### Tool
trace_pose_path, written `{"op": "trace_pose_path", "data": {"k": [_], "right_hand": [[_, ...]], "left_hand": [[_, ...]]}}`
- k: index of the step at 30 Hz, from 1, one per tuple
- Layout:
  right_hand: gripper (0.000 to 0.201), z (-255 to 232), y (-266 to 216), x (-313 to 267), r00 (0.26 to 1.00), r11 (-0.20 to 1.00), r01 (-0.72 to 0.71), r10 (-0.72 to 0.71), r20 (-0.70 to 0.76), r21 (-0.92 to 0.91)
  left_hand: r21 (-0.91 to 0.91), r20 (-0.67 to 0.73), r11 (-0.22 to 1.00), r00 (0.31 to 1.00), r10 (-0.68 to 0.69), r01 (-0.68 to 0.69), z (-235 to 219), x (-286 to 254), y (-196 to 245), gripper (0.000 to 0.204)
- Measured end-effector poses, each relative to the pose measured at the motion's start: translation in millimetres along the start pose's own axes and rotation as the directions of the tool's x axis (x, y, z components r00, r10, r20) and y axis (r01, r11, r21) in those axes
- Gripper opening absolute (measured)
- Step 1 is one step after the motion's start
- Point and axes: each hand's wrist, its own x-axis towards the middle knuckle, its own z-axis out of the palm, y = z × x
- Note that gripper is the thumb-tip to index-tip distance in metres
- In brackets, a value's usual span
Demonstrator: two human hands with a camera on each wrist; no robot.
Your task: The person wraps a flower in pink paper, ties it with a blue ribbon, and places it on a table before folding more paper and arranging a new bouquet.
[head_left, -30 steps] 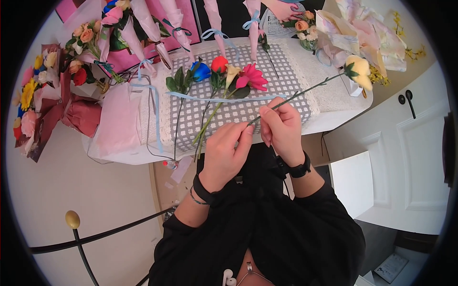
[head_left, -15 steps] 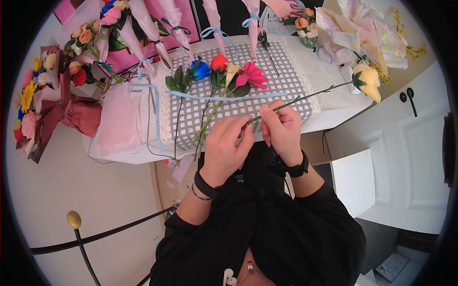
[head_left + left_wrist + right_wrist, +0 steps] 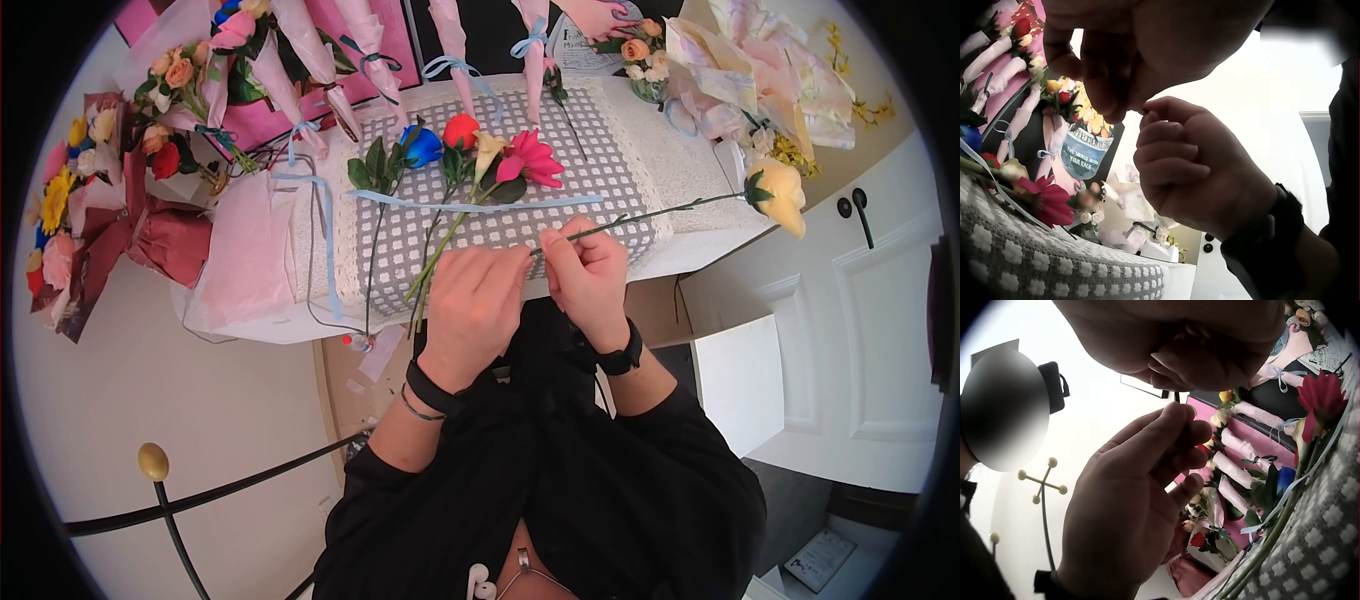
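Note:
A pale yellow artificial rose (image 3: 780,200) on a long green stem (image 3: 665,211) reaches out to the right, past the table's right side. My right hand (image 3: 588,278) pinches the stem between thumb and fingers near its lower part. Close beside it, my left hand (image 3: 472,305) pinches the stem's bare end. In the right wrist view the thumb and fingertips of my left hand (image 3: 1125,500) meet on the thin stem just below the other hand. A blue rose (image 3: 421,146), a red flower (image 3: 460,132), a cream calla lily (image 3: 488,152) and a magenta flower (image 3: 530,160) lie beyond the hands.
A light blue ribbon (image 3: 480,208) crosses the loose stems on the grey checked runner (image 3: 610,170). Pink wrapping sheets (image 3: 245,255) lie at left. Paper-wrapped flowers (image 3: 450,50) line the back. A maroon bouquet (image 3: 165,235) stands left, and pale wrapping paper (image 3: 740,75) right.
The yellow rose has swung right and downward, its stem now lying flatter. Both hands keep their pinch on the stem, the right having shifted slightly toward the left.

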Motion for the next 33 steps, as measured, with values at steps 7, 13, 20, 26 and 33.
{"op": "trace_pose_path", "data": {"k": [7,13,20,26,33], "right_hand": [[0.017,-4,1,3,0.995,0.999,0.022,-0.018,0.095,-0.039],[0.015,-11,-1,8,0.977,0.982,0.062,-0.022,0.212,-0.18],[0.022,-18,-3,7,0.978,0.988,-0.154,0.155,0.141,-0.016],[0.025,-22,-9,6,0.977,0.98,-0.184,0.174,0.122,0.081],[0.025,-18,-10,5,0.981,0.983,-0.16,0.149,0.124,0.088]], "left_hand": [[-0.193,0.041,0.969,0.988,-0.149,0.154,-2,-5,-5,0.009],[-0.353,0.132,0.864,0.933,-0.335,0.36,-3,-7,-3,0.006],[-0.444,0.338,0.765,0.878,-0.339,0.466,-7,-7,-2,0.019],[-0.589,0.476,0.564,0.812,-0.336,0.579,-8,-14,-10,0.023],[-0.599,0.462,0.537,0.804,-0.375,0.594,-8,-14,-8,0.021]]}}
